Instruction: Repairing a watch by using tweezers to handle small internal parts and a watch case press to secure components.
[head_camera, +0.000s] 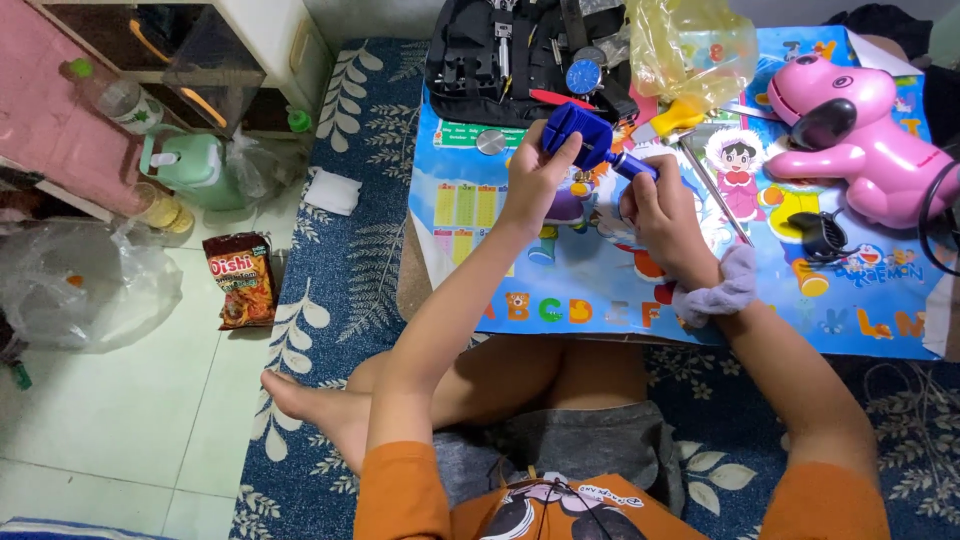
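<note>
Your near tabletop (560, 300) lies open; the pink toy dog (850, 130) blocks right, the black tool case (490, 60) far.

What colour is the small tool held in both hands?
Blue: the tool between left hand and right hand, head view.

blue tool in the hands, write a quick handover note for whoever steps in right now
Left hand: fingers wrapped around the blocky body of the blue tool, holding it up over the low table.
Right hand: pinching the blue tool's screw handle at its right end.
Nearby: an open black tool case at the table's far edge, a small round metal disc just in front of it, a yellow-handled tool and a thin metal rod to the right, a pink dog toy further right.
Done: blue tool is out and gripped in both hands.
Left: whether anything sits inside the tool is hidden by the fingers.
</note>
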